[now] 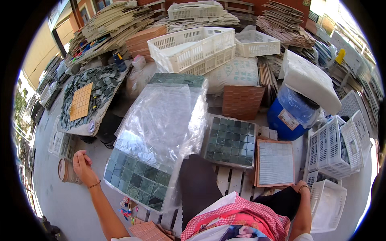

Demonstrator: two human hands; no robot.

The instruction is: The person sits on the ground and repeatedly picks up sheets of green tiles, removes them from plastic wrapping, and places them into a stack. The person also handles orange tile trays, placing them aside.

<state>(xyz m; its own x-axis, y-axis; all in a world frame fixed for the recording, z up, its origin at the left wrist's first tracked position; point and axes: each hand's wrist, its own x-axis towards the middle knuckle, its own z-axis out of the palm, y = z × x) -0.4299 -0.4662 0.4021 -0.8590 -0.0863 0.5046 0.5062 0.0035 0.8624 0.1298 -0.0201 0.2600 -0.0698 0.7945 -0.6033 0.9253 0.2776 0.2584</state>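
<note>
A long green mosaic tile panel [138,176] slopes away in front of me. Clear plastic film [159,108] covers its middle, and square tiles show at both ends. Beside its near left edge, my left hand [83,165] is raised with loosely bent fingers and nothing visible in it. To the right, a pale ribbed sheet [276,162] lies on a terracotta-coloured board [263,184]. My right hand [299,187] is at this board's near right corner, its fingers closed at the edge and partly hidden. A smaller stack of green mosaic sheets [230,142] sits between panel and board.
Loose dark tile pieces cover a side table [86,128] at left, with a yellow grid [81,101] on them. A round tub [67,172] stands near my left hand. White crates [191,46] are behind the panel; a blue barrel [287,116] and more crates [329,148] stand right.
</note>
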